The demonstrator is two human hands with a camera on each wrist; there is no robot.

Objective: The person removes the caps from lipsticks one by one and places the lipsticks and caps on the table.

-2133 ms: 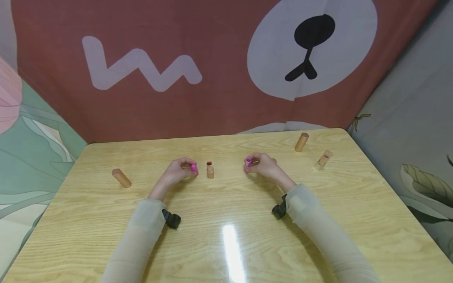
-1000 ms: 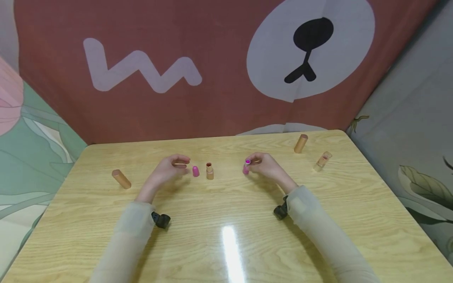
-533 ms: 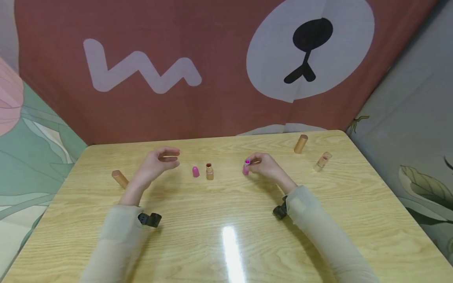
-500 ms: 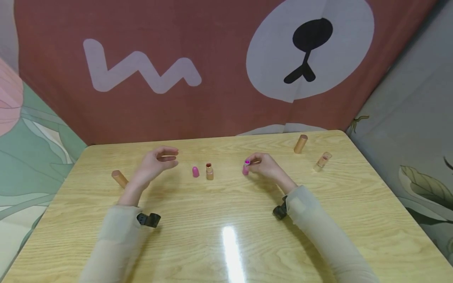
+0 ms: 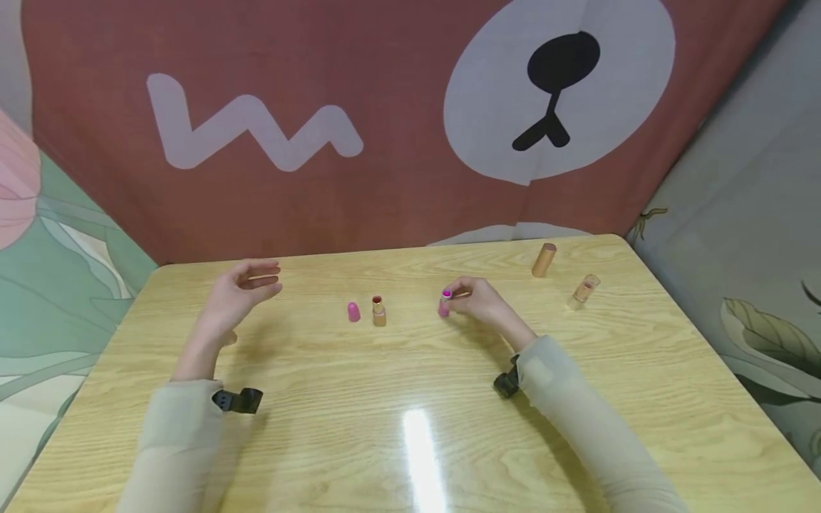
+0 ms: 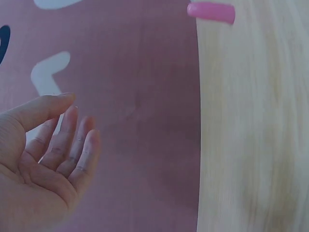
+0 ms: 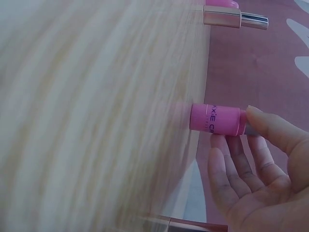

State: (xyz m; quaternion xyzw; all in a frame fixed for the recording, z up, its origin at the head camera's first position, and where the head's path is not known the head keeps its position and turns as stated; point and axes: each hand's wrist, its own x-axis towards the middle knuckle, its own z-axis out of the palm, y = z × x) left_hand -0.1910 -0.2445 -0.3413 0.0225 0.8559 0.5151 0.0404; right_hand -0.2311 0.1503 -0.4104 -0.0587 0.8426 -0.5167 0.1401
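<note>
My right hand pinches an uncapped pink lipstick near its top, thumb on one side and fingers on the other. In the right wrist view this pink lipstick carries dark printed letters and its base meets the table. My left hand hovers above the table's left part, fingers loosely bent, holding nothing. Nearer the middle, a rounded pink lipstick cap stands beside an uncapped gold-brown lipstick. The left wrist view also has the pink cap, apart from the left hand.
On the right of the wooden table stand a brown cylindrical cap and a lipstick with a clear part. A fabric backdrop hangs behind the far edge. Glare marks the front of the tabletop.
My left hand has let go of the pink cap, which stays standing, and has moved left. It now hides the brown cylinder seen there earlier. My right hand keeps holding the pink lipstick in place.
</note>
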